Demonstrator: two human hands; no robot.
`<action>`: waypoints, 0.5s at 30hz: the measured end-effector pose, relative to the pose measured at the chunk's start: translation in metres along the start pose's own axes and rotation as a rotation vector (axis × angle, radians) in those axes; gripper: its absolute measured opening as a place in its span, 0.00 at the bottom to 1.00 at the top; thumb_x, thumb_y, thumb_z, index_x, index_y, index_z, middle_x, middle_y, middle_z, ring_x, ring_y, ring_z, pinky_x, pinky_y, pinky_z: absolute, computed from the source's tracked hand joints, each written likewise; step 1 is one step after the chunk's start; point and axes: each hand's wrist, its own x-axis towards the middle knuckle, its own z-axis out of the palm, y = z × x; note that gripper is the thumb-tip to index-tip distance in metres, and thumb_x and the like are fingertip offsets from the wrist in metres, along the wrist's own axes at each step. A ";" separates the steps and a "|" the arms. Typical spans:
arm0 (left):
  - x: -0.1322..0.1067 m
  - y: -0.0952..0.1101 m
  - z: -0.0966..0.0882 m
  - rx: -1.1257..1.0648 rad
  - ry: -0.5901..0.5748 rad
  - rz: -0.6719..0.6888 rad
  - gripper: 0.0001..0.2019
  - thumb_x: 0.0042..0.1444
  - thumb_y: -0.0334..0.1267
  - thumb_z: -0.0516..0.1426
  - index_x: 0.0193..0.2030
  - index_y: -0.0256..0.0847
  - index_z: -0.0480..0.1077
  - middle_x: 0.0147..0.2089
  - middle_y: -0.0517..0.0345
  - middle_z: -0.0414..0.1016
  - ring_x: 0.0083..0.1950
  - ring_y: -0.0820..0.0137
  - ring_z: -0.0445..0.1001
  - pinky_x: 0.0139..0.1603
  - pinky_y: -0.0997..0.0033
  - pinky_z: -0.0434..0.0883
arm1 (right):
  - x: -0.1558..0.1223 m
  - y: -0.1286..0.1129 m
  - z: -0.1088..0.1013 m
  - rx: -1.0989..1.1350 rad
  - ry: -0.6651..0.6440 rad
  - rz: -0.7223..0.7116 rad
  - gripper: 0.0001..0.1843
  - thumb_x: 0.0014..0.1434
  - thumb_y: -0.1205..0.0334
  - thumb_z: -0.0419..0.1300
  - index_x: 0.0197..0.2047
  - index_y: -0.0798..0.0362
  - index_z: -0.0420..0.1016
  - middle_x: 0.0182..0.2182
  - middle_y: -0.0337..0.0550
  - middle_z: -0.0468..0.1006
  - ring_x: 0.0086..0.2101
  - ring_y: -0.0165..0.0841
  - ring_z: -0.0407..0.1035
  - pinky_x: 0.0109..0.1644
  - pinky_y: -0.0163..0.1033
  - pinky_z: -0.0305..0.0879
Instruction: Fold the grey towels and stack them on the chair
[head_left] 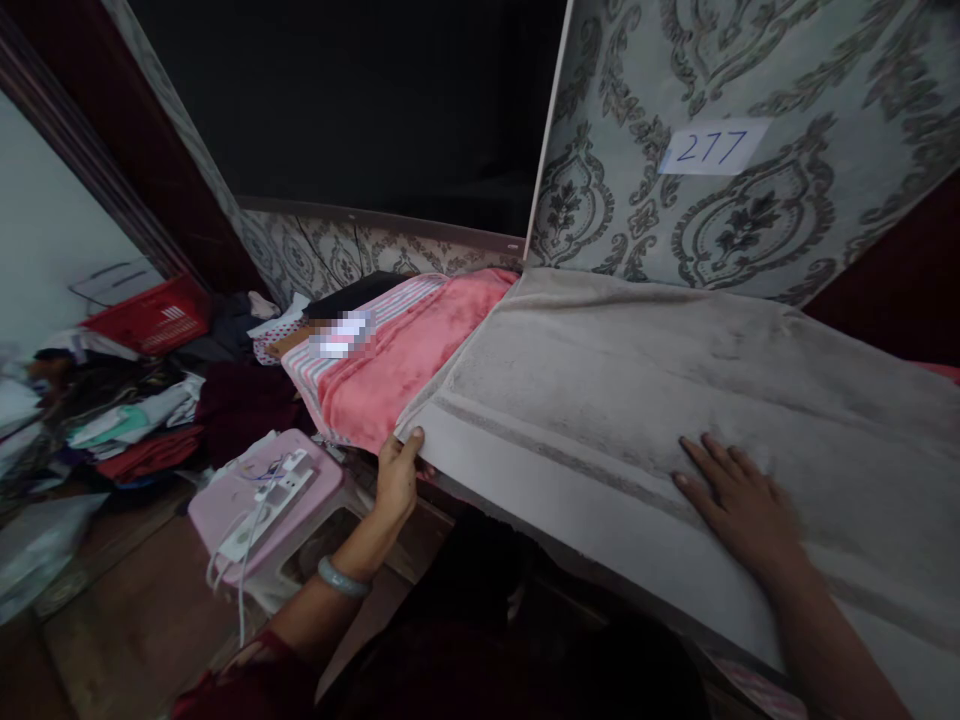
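Palm down and fingers spread wide, our right hand (739, 505) rests on a grey cloth (600, 380). Our left hand (397, 470) is closed narrowly around the left corner of a pale strip (540, 500) that runs along the near side of the cloth, with the thumb on top and the other fingers curled out of sight beneath; whether the strip is a border or a board, we cannot tell. A bracelet (343, 577) circles our left wrist. The grey cloth stretches from under our right hand back to the wall, mostly flat, with shallow creases toward its far side. Just beside its left edge, we see a pink cloth (427, 345) lying on a striped cloth (300, 375), and a black flat object (356, 293) behind them. Below our left hand's side stands a pink stool (322, 490) bearing a white power strip (270, 505) and its cables. Farther left we have heaped clothes (150, 450) and a red basket (161, 315). A large dark screen (375, 100) rises behind the cloths, and on the patterned wallpaper (712, 240) to its right is a paper label (716, 147) reading 277.
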 end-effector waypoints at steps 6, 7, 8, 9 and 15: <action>0.004 0.011 0.001 -0.189 -0.001 -0.161 0.19 0.44 0.54 0.64 0.28 0.41 0.63 0.16 0.69 0.58 0.14 0.79 0.56 0.14 0.76 0.56 | -0.001 0.000 -0.003 0.016 -0.008 0.004 0.36 0.66 0.38 0.38 0.70 0.43 0.60 0.69 0.43 0.59 0.67 0.52 0.52 0.64 0.67 0.56; 0.005 0.013 0.001 -0.221 -0.011 -0.204 0.19 0.43 0.52 0.64 0.27 0.42 0.61 0.16 0.70 0.57 0.14 0.79 0.54 0.14 0.77 0.54 | -0.001 0.000 -0.002 0.019 -0.005 0.002 0.36 0.66 0.38 0.38 0.70 0.43 0.60 0.69 0.43 0.59 0.67 0.53 0.52 0.64 0.67 0.55; 0.005 0.014 0.001 -0.242 -0.016 -0.237 0.19 0.43 0.51 0.64 0.26 0.42 0.61 0.16 0.70 0.56 0.14 0.80 0.53 0.15 0.77 0.53 | -0.001 0.001 -0.002 0.022 -0.002 0.001 0.37 0.66 0.38 0.38 0.70 0.43 0.60 0.69 0.43 0.59 0.67 0.53 0.52 0.64 0.67 0.55; 0.006 0.015 0.002 -0.254 -0.010 -0.255 0.19 0.43 0.51 0.64 0.26 0.42 0.60 0.16 0.70 0.56 0.14 0.80 0.53 0.15 0.77 0.53 | -0.001 0.001 -0.002 0.023 -0.001 0.001 0.37 0.66 0.37 0.38 0.70 0.43 0.60 0.69 0.43 0.60 0.67 0.53 0.52 0.64 0.68 0.55; 0.004 0.019 0.004 -0.224 0.047 -0.171 0.20 0.39 0.52 0.65 0.26 0.41 0.63 0.19 0.65 0.63 0.20 0.75 0.63 0.18 0.76 0.59 | 0.000 0.001 -0.001 0.019 -0.015 0.010 0.37 0.65 0.37 0.38 0.70 0.44 0.61 0.69 0.44 0.59 0.67 0.52 0.52 0.64 0.67 0.55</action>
